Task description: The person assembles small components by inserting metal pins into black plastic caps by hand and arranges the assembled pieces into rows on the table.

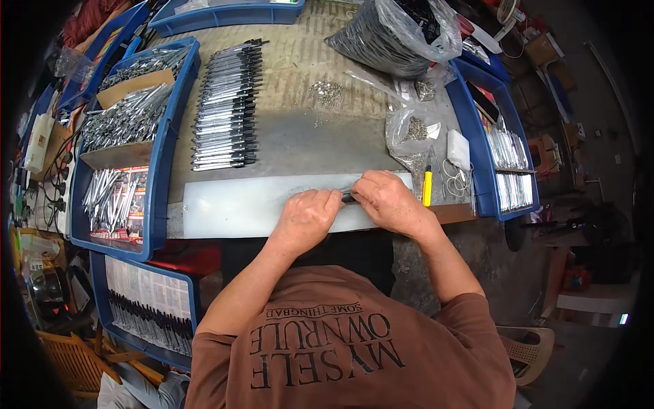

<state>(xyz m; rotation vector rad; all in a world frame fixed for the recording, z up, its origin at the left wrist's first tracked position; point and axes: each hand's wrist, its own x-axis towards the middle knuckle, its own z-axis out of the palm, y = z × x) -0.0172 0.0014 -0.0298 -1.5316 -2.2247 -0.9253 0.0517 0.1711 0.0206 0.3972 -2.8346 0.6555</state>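
Note:
Both hands meet over the front of a long pale board (231, 206) on the table's near edge. Pinched between their fingertips is a slim dark pen part (348, 198), mostly covered by the fingers. My left hand (306, 217) is closed on its left end. On the other end, my right hand (390, 200) is closed as well. Beyond the board, to the left, a long row of silver-and-black pens (225, 116) lies side by side. A yellow-handled tool (427, 188) rests just right of my right hand.
A blue tray (158, 198) of metal pen parts stands left; another blue tray (503, 214) stands right. A bag of black parts (381, 48) sits at the back. Tiny metal pieces (327, 94), bagged pieces (417, 129) and a white corded box (458, 150) share the table. Lower left, a tray (194, 300) holds dark-tipped pens.

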